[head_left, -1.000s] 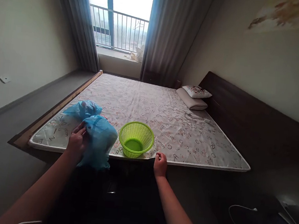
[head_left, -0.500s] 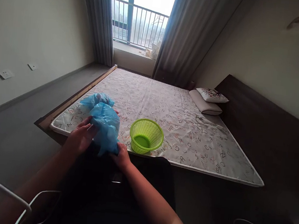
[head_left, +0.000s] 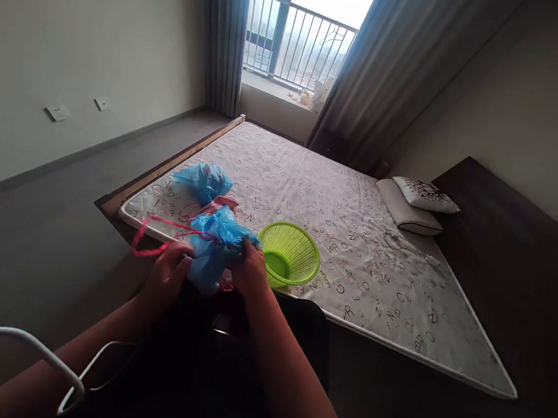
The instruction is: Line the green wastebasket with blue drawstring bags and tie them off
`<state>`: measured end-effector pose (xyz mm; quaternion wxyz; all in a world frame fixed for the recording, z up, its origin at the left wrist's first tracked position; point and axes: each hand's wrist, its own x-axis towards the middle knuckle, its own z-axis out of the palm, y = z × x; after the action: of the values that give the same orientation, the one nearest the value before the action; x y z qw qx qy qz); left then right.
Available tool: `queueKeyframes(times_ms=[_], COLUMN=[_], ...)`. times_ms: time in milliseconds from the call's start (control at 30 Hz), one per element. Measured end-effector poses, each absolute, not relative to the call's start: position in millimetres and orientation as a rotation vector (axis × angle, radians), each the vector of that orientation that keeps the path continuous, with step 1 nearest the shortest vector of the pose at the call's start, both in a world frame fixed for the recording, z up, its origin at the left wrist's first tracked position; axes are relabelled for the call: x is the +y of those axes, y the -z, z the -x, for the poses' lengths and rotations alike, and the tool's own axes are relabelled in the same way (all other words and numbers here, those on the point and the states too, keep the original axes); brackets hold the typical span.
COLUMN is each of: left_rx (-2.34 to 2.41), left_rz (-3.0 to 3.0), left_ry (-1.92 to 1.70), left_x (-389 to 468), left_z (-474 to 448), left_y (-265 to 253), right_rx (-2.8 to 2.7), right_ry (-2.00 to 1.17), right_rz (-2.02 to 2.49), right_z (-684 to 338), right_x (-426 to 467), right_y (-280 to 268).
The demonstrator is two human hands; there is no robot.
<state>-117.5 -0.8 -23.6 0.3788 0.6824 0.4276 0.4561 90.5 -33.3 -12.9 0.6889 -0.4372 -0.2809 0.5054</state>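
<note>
A crumpled, thin blue plastic bag is between my hands above the near edge of the mattress. My right hand pinches the bag's right side. At its lower left, my left hand is closed on the bag, its fingers slightly blurred and partly hidden. From the bag a red cord loops out leftward over my left hand. Just behind lies a pink striped cloth, with a second blue plastic bag beyond it. To the right of my right hand stands a green plastic basket.
The mattress fills the middle, edged on the left by a wooden bed frame. Pillows rest by the dark headboard. A white cable curves over my left forearm.
The held bag has moved away from my lap and turned, and the red cord and pink cloth have come into sight. My right hand has shifted up its side. The view has swung left.
</note>
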Motion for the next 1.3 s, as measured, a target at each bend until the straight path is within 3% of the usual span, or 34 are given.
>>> queueKeyframes(times_ms=[300, 467, 633, 800, 867, 1000, 1100, 1300], left_rx=[0.979, 0.998, 1.064, 1.020, 0.984, 0.954, 0.992, 1.153], left_rz=[-1.369, -1.238, -1.180, -1.212, -1.218, -1.246, -1.305, -1.295], left_ry=[-0.902, -0.885, -0.963, -1.002, -0.986, -0.943, -0.934, -1.100], left_x=[-12, -25, -30, -31, -34, -39, -43, -26], left_z=[109, 112, 119, 122, 121, 119, 119, 130], left_y=[4, -9, -24, -25, -27, -33, -39, -34], right_rx=[-0.419, -0.497, -0.579, -0.902, -1.124, -1.582, -1.602, -1.381], right_ry=[-1.594, -1.671, -1.157, -0.210, 0.006, -0.324, -0.592, -0.307], right_rz=[0.569, 0.697, 1.039, 1.386, 1.473, 1.448, 1.429, 1.615], right_z=[-69, -70, -75, -76, -74, -69, -71, -102], right_x=[-62, -69, -74, -94, -97, -92, -88, -88], right_y=[-14, -1, 10, -18, -32, -44, -41, -33])
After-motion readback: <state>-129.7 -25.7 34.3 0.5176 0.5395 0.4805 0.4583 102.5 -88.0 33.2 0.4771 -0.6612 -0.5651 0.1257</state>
